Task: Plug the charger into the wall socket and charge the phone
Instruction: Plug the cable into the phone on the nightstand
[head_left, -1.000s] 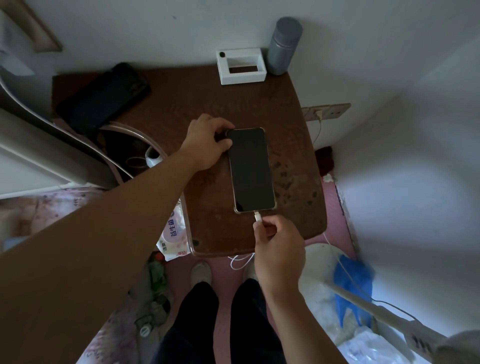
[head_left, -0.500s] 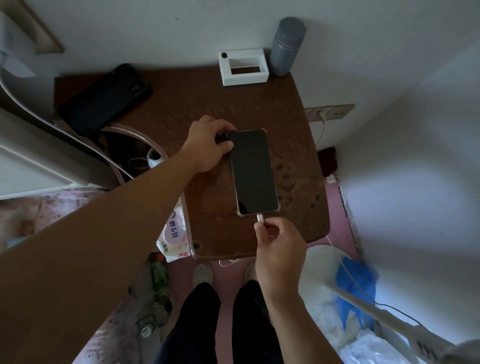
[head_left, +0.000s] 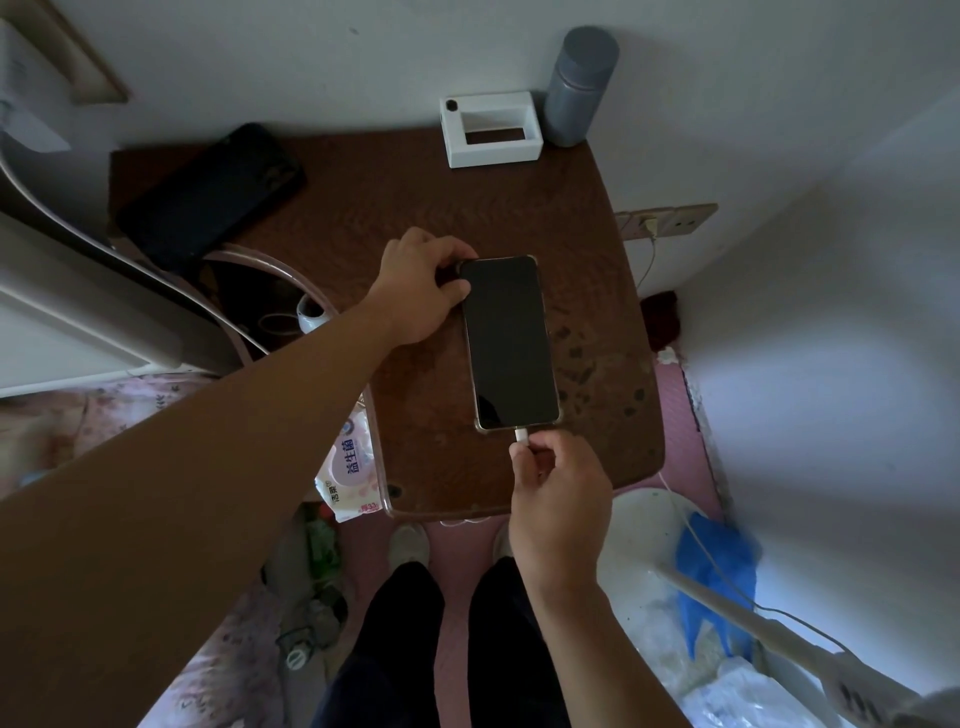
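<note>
A phone (head_left: 509, 340) with a dark screen lies face up on the brown table (head_left: 395, 208). My left hand (head_left: 421, 286) grips its top left corner. My right hand (head_left: 558, 499) pinches the white cable plug (head_left: 520, 435), whose tip sits at the phone's bottom port. A white charger (head_left: 650, 225) is in the beige wall socket (head_left: 670, 221) to the right of the table, and its thin white cable (head_left: 647, 265) drops down along the wall.
A white open box (head_left: 491, 130) and a grey bottle (head_left: 579, 85) stand at the table's back edge. A black case (head_left: 208, 195) lies back left. A wipes pack (head_left: 348, 467), a white stool (head_left: 641, 525), a blue cloth (head_left: 719, 571) and my feet are below.
My right hand has pushed the plug forward against the phone's bottom edge. My left hand stays on the phone's top corner.
</note>
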